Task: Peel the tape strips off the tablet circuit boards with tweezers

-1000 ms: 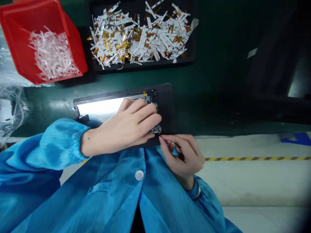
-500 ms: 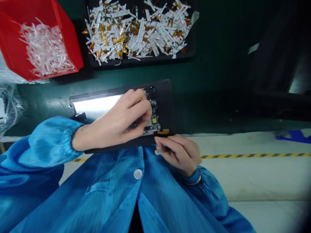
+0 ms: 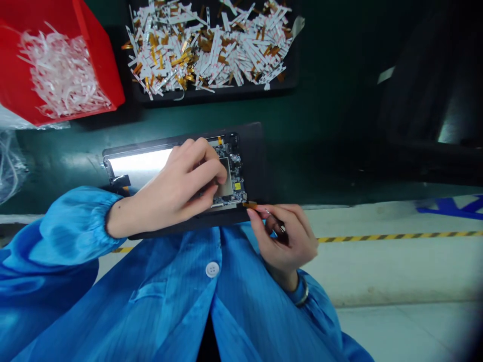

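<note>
An opened tablet (image 3: pixel 147 161) with a bright silver panel and a bare circuit board (image 3: pixel 236 171) lies on a black pad (image 3: pixel 254 151) at the table's near edge. My left hand (image 3: pixel 184 181) rests across it, fingers curled over the board; whatever they hold, if anything, is hidden. At the board's lower right corner, my right hand (image 3: pixel 289 234) is closed, thumb and forefinger pinching the end of an orange flex cable (image 3: pixel 249 205). Small metallic glints show among its curled fingers, too little to name.
A black tray (image 3: pixel 211 95) of white and orange strips stands beyond the tablet. Left of it is a red bin (image 3: pixel 101 55) of translucent scraps. Clear plastic wrap (image 3: pixel 13 166) lies at the far left, and a white scrap (image 3: pixel 385 75) at the right.
My right hand has moved up to the board's corner and now pinches the orange cable; the pale scrap at its fingertips no longer shows. My left hand has shifted slightly left, baring more board.
</note>
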`<control>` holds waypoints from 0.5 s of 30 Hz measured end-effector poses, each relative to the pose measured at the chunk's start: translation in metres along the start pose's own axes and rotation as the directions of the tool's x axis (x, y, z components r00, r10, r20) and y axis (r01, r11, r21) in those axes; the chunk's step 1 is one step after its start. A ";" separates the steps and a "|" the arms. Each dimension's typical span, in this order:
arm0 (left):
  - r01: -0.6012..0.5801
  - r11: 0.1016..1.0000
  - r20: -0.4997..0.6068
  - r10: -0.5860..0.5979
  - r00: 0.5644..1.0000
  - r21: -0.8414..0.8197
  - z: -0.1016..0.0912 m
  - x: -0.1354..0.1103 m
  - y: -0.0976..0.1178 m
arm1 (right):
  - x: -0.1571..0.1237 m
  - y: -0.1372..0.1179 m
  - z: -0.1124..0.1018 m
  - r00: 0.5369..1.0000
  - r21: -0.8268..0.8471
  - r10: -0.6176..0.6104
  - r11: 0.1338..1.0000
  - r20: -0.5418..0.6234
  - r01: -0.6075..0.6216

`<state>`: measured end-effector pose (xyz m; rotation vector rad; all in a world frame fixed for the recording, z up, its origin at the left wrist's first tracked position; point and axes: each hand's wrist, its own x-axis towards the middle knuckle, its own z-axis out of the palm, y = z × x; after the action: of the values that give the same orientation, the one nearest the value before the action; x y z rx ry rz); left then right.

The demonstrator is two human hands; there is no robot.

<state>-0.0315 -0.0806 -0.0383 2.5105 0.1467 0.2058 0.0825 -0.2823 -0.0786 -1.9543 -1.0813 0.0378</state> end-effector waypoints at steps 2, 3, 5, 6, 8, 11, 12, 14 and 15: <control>0.004 1.000 0.001 -0.004 1.000 0.009 0.001 0.000 0.000 | -0.001 -0.001 0.001 1.000 0.002 -0.010 1.000 -0.021 0.010; 0.001 1.000 -0.003 -0.001 1.000 0.016 0.002 0.000 0.000 | -0.001 -0.001 0.002 0.999 0.001 -0.020 1.000 -0.033 0.021; -0.009 0.999 -0.003 0.009 1.000 0.031 0.003 -0.001 -0.001 | -0.001 0.001 0.002 0.996 -0.010 -0.074 0.997 -0.050 0.074; -0.014 0.999 0.000 0.014 1.000 0.040 0.004 -0.002 -0.001 | -0.001 0.002 0.003 0.990 -0.020 -0.131 0.991 -0.045 0.130; -0.026 0.998 0.005 0.026 1.000 0.063 0.006 -0.003 -0.001 | 0.002 0.005 0.003 0.959 -0.050 -0.283 0.958 -0.010 0.282; -0.063 0.994 0.010 0.062 0.998 0.095 0.008 -0.006 0.000 | 0.008 0.008 0.005 0.887 -0.097 -0.459 0.881 0.060 0.462; -0.083 0.991 0.010 0.083 0.997 0.103 0.009 -0.007 0.000 | 0.010 0.009 0.005 0.873 -0.108 -0.482 0.866 0.075 0.487; -0.128 0.984 0.015 0.127 0.992 0.124 0.010 -0.008 0.002 | 0.014 0.010 0.006 0.855 -0.114 -0.510 0.848 0.090 0.518; -0.145 0.980 0.021 0.143 0.989 0.135 0.010 -0.009 0.002 | 0.015 0.010 0.006 0.852 -0.115 -0.516 0.844 0.093 0.523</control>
<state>-0.0381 -0.0893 -0.0466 2.6602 -0.0271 0.2476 0.0955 -0.2699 -0.0840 -1.7193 -1.6616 -0.2862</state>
